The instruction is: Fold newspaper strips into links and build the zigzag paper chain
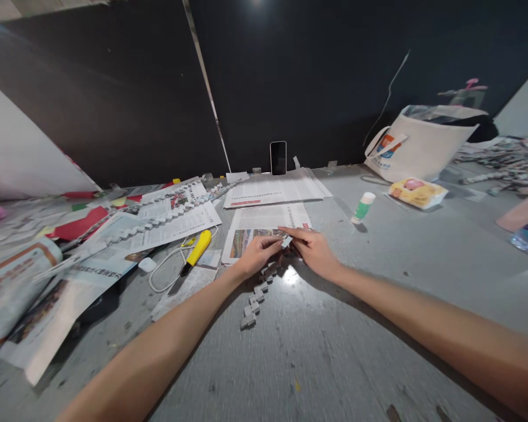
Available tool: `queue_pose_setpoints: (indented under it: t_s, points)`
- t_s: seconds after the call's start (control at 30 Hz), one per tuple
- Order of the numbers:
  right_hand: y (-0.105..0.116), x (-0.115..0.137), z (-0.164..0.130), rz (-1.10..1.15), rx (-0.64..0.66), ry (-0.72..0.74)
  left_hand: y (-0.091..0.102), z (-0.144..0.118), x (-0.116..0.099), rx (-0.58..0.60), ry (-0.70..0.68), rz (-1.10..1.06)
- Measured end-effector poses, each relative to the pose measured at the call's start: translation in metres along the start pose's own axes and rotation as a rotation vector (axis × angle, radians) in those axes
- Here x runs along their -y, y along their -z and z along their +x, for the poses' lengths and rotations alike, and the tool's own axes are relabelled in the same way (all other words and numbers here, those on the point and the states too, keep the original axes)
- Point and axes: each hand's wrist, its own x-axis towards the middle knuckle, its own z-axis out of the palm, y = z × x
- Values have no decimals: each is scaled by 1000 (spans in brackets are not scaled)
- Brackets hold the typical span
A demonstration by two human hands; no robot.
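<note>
A folded newspaper-strip chain (254,299) trails in a zigzag across the grey table (378,293) toward me. Its far end is pinched between both hands. My left hand (257,255) holds the chain's end from the left, fingers closed on it. My right hand (310,249) grips the same end from the right, thumb and forefinger on a small folded piece. Both hands rest just in front of a newspaper sheet (264,225).
A yellow utility knife (196,251) and a white cable (167,271) lie to the left among spread newspapers (92,258). A glue stick (362,208), a snack packet (417,192) and a white tote bag (422,140) sit at right. A phone (278,157) stands at the back.
</note>
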Motion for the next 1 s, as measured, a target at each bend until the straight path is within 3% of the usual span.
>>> queue_pose_setpoints:
  t_s: [0.23, 0.37, 0.53, 0.73, 1.0]
  points:
    - [0, -4, -1, -204, 21, 117, -2, 3, 4, -31, 29, -44]
    - [0, -5, 0, -241, 9, 114, -3, 3, 1, -12, -7, 73]
    - [-1, 2, 1, -134, -50, 45, -4, 4, 0, -39, -11, 149]
    - [3, 8, 2, 259, -1, -167, -5, 5, 2, -102, 15, 138]
    - [4, 3, 8, 202, -43, -219, -5, 6, 4, -167, 25, 160]
